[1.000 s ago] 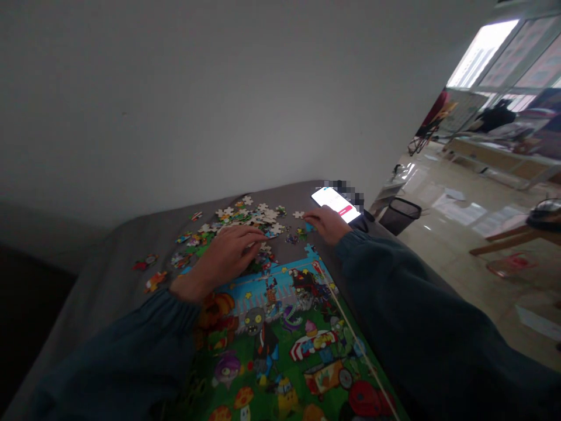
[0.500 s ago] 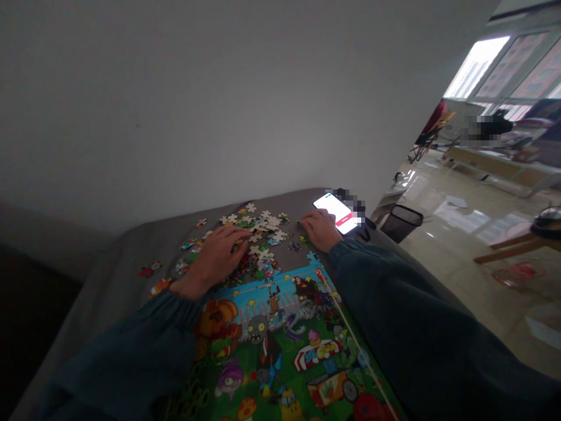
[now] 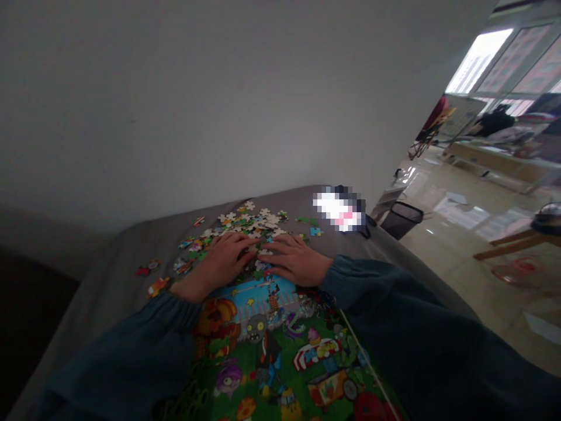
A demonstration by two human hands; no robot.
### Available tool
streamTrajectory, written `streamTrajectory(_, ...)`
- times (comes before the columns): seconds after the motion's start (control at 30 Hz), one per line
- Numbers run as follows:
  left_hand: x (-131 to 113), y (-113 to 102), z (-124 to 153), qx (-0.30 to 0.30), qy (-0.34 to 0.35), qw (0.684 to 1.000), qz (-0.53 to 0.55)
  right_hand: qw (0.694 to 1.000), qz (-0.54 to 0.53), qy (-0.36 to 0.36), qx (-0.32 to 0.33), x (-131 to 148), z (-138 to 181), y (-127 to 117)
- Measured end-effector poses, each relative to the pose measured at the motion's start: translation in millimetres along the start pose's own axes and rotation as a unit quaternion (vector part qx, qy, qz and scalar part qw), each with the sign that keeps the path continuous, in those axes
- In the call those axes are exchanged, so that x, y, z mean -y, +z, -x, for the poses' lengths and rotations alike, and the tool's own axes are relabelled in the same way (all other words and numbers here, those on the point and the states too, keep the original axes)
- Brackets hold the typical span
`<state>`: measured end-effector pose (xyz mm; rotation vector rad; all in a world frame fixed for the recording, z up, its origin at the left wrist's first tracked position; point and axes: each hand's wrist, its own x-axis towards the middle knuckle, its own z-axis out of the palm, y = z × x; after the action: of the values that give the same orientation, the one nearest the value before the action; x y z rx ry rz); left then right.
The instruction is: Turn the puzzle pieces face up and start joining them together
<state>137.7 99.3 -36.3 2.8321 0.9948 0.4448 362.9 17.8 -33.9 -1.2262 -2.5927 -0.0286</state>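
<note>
A bright cartoon puzzle picture (image 3: 284, 345) lies on a grey cloth-covered surface (image 3: 114, 275). Just beyond its far edge is a heap of loose puzzle pieces (image 3: 245, 225), some face down and white. My left hand (image 3: 223, 260) rests palm down on the near part of the heap, fingers stretched forward. My right hand (image 3: 293, 260) lies flat beside it at the picture's top edge, fingers pointing left, the fingertips of both hands nearly meeting. Nothing shows gripped in either hand. Both arms wear dark teal sleeves.
A lit phone (image 3: 339, 210), blurred out, lies at the surface's far right corner. A few stray pieces (image 3: 151, 278) sit to the left. A black waste bin (image 3: 401, 219) stands on the shiny floor to the right; furniture and windows are further back.
My right hand has left the spot by the phone and moved left and nearer, onto the pieces next to my left hand. My left hand has barely shifted.
</note>
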Motion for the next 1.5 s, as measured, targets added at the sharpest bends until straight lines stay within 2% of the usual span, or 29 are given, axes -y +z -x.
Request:
streamTrajectory(0.23, -4, -2, -2, -0.028, -0.030, 0.998, 0.057, 0.994, -0.099, 0.015, -0.044, -1, -2, 8)
streamTrajectory(0.4, -2, -4, -3, -0.074, -0.045, 0.989, 0.121, 0.987, -0.135, 0.034, -0.085, -8, 0, 1)
streamTrajectory(0.47, 0, -6, -3, -0.106, -0.063, 0.983, 0.134, 0.988, -0.120, 0.051, -0.080, -15, 5, -6)
streamTrajectory(0.6, 6, -17, -3, -0.156, -0.079, 0.975, 0.140, 0.991, -0.078, 0.105, -0.030, -27, 15, -15)
streamTrajectory(0.7, 13, -26, -1, -0.124, -0.048, 0.981, 0.142, 0.990, -0.051, 0.127, -0.034, -21, 12, -11)
streamTrajectory(0.87, 26, -34, 3, 0.025, 0.010, 0.987, 0.155, 0.992, -0.020, 0.116, -0.038, -2, -1, 6)
streamTrajectory(0.97, 32, -37, 6, 0.078, 0.012, 0.986, 0.150, 0.990, -0.049, 0.124, -0.036, -2, -4, 10)
streamTrajectory(1.17, 39, -40, 7, 0.051, -0.011, 0.993, 0.106, 0.975, -0.154, 0.136, -0.090, -5, -4, 8)
streamTrajectory(1.33, 42, -36, 7, 0.013, -0.006, 0.997, 0.078, 0.957, -0.240, 0.143, -0.084, -5, -4, 6)
streamTrajectory(1.4, 45, -34, 7, -0.009, -0.012, 0.998, 0.064, 0.956, -0.228, 0.143, -0.117, -10, -3, 5)
streamTrajectory(1.5, 51, -32, 7, -0.017, -0.008, 0.999, 0.048, 0.966, -0.149, 0.146, -0.153, -17, -1, 3)
